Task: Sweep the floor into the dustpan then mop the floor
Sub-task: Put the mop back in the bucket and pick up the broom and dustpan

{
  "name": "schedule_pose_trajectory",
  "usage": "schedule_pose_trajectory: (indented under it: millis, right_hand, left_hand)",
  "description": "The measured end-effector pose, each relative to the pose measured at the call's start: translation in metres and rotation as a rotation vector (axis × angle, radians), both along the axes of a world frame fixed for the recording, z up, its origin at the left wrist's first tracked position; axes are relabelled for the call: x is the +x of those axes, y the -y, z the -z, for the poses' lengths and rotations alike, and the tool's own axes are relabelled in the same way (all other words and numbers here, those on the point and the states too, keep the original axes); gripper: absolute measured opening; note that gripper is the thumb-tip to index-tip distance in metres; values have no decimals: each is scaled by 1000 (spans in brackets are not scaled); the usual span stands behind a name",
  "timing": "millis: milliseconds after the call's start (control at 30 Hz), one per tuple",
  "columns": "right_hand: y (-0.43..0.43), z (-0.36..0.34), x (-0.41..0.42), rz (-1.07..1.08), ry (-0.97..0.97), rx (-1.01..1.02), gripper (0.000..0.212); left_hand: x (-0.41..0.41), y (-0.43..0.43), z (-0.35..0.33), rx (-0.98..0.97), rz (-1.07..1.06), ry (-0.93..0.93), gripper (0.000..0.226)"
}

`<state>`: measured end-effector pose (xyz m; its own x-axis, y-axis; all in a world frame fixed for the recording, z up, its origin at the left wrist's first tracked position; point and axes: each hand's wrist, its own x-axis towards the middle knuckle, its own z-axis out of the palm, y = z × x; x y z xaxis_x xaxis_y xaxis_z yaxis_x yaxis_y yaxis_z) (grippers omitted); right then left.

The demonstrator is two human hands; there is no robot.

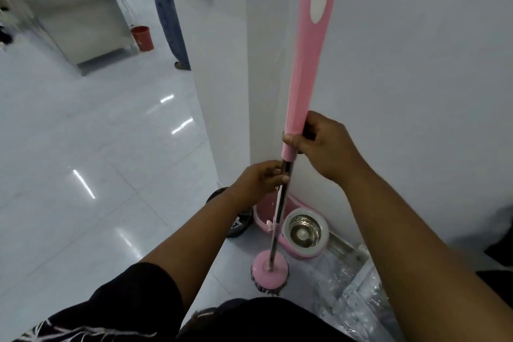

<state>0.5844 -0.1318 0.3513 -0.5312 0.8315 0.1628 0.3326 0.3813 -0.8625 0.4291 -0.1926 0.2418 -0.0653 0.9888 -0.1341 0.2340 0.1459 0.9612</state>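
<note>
Holding the mop (311,64) upright in front of me, I had my right hand (324,147) curled round the lower end of its pink grip. My left hand (258,180) was just below it, fingers wrapped round the bare steel shaft. The mop head (269,266) sat on the glossy tiled floor (83,175) close to my body, just beside the pink spin bucket (302,233), whose perforated steel basket faced up. That bucket stood tight in the corner where the white pillar (236,91) met the wall, and the shaft crossed in front of it. A dark shoe (238,222) showed just left of the bucket, partly hidden by my left wrist. A metal floor track (349,253) ran off to the bucket's right, with something shiny and crinkled beside it that I could not make out. Farther off on the left stood a stainless counter (83,22) with a red bucket (143,37) at its foot, and another person's legs (169,16) by the pillar's edge.
</note>
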Motion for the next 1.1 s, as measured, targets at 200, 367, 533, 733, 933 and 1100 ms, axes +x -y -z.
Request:
schedule_pose_trajectory:
  millis: [200, 367, 533, 733, 933, 1100]
  right_hand:
    - [-29, -27, 21, 69, -10, 69, 23]
    - [-58, -51, 21, 131, -3, 110, 25]
    - [-87, -78, 9, 196, 25, 162, 29]
    - [-122, -108, -7, 272, 49, 222, 28]
    - [-149, -125, -12, 358, 74, 263, 27]
    - [-165, -114, -14, 415, 117, 241, 27]
  left_hand:
    - [26, -41, -23, 21, 12, 63, 24]
    - [28, -80, -43, 63, 59, 105, 24]
    - [19, -120, -66, 125, 110, 92, 23]
    - [5, -170, -89, 189, 153, 69, 28]
    - [-1, -217, -101, 209, 239, 118, 22]
    - [-1, -245, -87, 178, 312, 146, 23]
